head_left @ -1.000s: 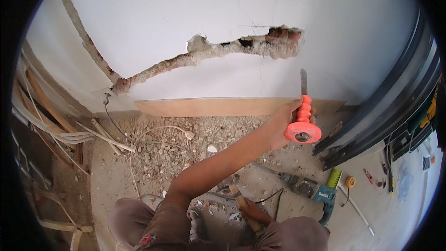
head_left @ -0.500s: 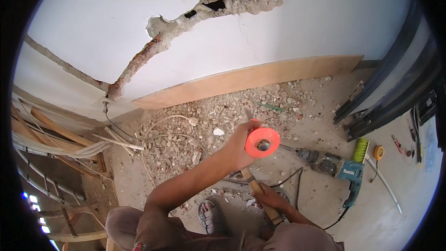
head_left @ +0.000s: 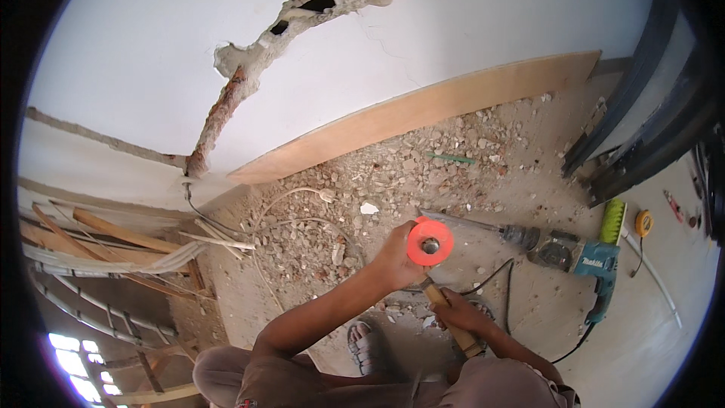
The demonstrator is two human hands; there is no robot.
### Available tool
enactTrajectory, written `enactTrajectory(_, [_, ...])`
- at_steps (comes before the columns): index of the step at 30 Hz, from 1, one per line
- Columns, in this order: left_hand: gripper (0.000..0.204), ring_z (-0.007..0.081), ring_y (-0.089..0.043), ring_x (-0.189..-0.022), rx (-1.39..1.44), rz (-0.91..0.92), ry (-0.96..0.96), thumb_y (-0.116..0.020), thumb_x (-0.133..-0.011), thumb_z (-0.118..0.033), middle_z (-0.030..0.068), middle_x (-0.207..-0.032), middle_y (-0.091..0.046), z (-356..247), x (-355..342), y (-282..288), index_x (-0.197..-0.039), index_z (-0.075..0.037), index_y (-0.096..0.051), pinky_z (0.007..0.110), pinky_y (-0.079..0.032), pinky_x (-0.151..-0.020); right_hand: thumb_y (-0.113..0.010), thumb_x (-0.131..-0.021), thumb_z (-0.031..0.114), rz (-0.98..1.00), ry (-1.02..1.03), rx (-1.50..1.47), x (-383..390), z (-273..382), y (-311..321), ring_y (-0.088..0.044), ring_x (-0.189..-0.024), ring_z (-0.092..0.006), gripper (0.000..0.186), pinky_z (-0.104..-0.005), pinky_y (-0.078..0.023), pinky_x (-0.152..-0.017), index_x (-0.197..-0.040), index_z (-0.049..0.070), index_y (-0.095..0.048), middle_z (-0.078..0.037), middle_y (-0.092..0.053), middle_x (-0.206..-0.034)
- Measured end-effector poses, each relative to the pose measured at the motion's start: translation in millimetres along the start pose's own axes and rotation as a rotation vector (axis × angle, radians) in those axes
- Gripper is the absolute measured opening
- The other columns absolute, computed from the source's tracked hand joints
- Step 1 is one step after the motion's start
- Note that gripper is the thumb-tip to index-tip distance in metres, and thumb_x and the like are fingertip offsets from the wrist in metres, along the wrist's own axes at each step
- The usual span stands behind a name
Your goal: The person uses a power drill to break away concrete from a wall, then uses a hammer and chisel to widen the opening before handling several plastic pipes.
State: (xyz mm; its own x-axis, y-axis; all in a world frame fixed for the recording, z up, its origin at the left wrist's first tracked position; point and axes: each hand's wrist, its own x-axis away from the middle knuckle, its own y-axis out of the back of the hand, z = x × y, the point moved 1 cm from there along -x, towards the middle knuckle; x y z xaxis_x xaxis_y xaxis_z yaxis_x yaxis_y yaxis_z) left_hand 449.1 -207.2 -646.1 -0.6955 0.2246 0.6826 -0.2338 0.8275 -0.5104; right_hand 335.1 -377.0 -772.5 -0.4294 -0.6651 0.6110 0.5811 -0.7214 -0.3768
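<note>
My left hand [head_left: 394, 257] is closed around a chisel with a round orange hand guard [head_left: 430, 228]. The guard faces up, and the chisel's rounded steel end [head_left: 430, 245] shows in its middle; its working tip is hidden. Just below and to the right, my right hand [head_left: 459, 311] grips a wooden tool handle [head_left: 436, 292]. The handle's upper end runs up to my left hand, where any head on it is out of sight. To the right, a teal rotary hammer [head_left: 595, 261] with a long bit [head_left: 461, 219] lies on the floor, apart from both hands.
Rubble [head_left: 355, 174] covers the floor below the broken channel [head_left: 253, 60] in the white wall. A wooden board [head_left: 430, 106] leans along the wall's foot. Cables [head_left: 498, 279] cross the floor. A tape measure [head_left: 643, 223], a white pipe [head_left: 664, 287] and dark metal frames [head_left: 619, 121] are at right.
The view has shifted and tilted. The orange guard now covers the grey metal tip that showed beyond my left hand. Both hands keep their grips.
</note>
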Motion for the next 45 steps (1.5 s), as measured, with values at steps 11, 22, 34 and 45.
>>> enactTrajectory(11, [0.032,0.0160,-0.060,-0.088,-1.541,0.135,-0.076,-0.050,-0.091,-0.024,0.0046,-0.097,-0.061,-33.7,20.5,31.1,-0.118,-0.007,-0.051,0.031,-0.049,-0.077,-0.056,-0.092,0.028,-0.011,0.012,0.050,3.8,-4.6,6.6,-0.060,-0.064,-0.0138,0.039,-0.0315,-0.050,-0.060,-0.116,-0.001,-0.047,-0.008,-0.060,-0.079])
enactTrajectory(22, [0.063,0.0195,-0.060,-0.105,-0.856,-0.242,0.490,-0.060,-0.083,-0.004,0.0137,-0.118,-0.057,-81.8,69.2,139.2,-0.140,0.003,-0.032,0.031,-0.049,-0.084,-0.055,-0.093,0.021,0.018,-0.003,-0.042,4.8,-2.8,12.6,-0.059,-0.065,-0.0125,0.029,-0.0302,-0.049,-0.061,-0.111,-0.001,-0.048,-0.006,-0.059,-0.076])
enactTrajectory(34, [0.065,0.0250,-0.066,-0.091,-1.946,-0.055,0.784,-0.071,-0.073,-0.032,0.0145,-0.102,-0.068,-105.3,141.7,212.2,-0.132,-0.016,-0.049,0.035,-0.051,-0.080,-0.054,-0.093,0.023,0.068,-0.019,-0.155,11.8,6.1,17.7,-0.061,-0.066,-0.0140,0.039,-0.0321,-0.051,-0.062,-0.120,-0.003,-0.043,-0.009,-0.059,-0.081])
enactTrajectory(45, [0.059,0.0230,-0.063,-0.091,-1.579,-0.022,0.732,-0.065,-0.084,-0.016,0.0147,-0.102,-0.065,-94.7,145.4,222.9,-0.137,-0.013,-0.039,0.037,-0.049,-0.080,-0.054,-0.091,0.019,0.042,0.046,-0.211,11.3,2.3,15.3,-0.060,-0.069,-0.0132,0.050,-0.0305,-0.051,-0.065,-0.135,0.002,-0.037,-0.009,-0.061,-0.085])
